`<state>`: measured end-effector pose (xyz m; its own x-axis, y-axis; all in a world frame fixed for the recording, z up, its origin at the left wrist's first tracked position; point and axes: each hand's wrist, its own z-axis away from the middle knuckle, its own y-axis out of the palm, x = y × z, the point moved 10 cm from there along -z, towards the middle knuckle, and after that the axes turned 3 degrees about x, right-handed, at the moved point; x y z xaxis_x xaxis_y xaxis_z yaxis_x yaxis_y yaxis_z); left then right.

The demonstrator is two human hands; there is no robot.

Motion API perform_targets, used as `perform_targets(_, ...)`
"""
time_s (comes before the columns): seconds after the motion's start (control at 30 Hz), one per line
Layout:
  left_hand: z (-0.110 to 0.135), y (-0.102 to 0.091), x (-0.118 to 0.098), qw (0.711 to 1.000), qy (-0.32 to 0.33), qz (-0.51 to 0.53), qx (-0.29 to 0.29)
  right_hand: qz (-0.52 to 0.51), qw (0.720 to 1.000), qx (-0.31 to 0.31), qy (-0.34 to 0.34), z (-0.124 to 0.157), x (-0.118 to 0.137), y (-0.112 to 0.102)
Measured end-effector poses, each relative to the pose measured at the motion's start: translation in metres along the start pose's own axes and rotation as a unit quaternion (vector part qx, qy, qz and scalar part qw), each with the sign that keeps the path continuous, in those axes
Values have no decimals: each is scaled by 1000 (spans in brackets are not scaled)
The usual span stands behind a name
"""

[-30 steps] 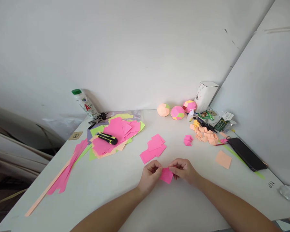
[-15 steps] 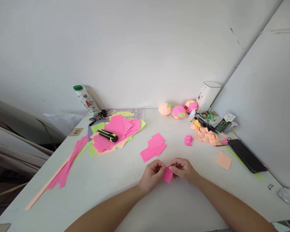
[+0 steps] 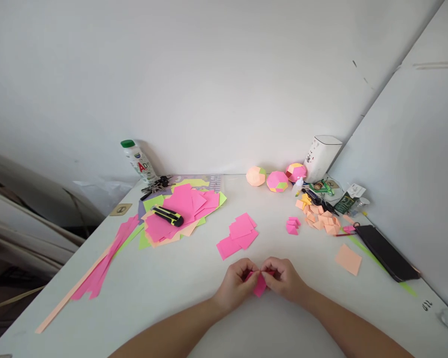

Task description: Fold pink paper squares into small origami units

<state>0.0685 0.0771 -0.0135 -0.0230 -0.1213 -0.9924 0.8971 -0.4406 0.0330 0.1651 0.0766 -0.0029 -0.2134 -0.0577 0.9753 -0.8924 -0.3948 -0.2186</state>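
Observation:
Near the front of the white table, a small piece of pink paper (image 3: 260, 287) is pinched between my two hands. My left hand (image 3: 239, 283) grips its left side, with thumb and fingers closed. My right hand (image 3: 282, 279) pinches the right side, and the two thumbs almost meet at the top. Much of the paper is hidden behind the fingers, so its folds cannot be made out fully. Just beyond my left hand lie several loose pink paper pieces (image 3: 240, 230). A few folded pink pieces (image 3: 293, 225) sit farther off to the right.
A utility knife (image 3: 168, 216) rests on a pile of coloured paper at the left, near paper strips (image 3: 104, 263) and a bottle (image 3: 139, 161). Folded orange pieces (image 3: 323, 220), paper balls (image 3: 277, 182), an orange square (image 3: 348, 259) and a black pouch (image 3: 386, 252) are right.
Both thumbs have come closer together at the paper's top edge, and less of the pink paper shows. The whole view has shifted slightly, with the table appearing lower.

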Motion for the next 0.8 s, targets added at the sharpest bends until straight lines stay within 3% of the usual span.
perform_targets(0.13,1,-1,-4,1000,-2,-19,-7,-3,1000,-4,7,0,2,-2)
perform_targets(0.43,-1,-6,-1,998,-18,47,-24,-35,997,-47,46,-1,-1,-17)
perform_targets(0.7,-2,-12,3,991,-32,115,-54,-95,989,-104,35,-2,1,-38)
perform_targets(0.8,-1,-9,5,991,-33,120,-40,-115,989,-86,22,-4,1,-35)
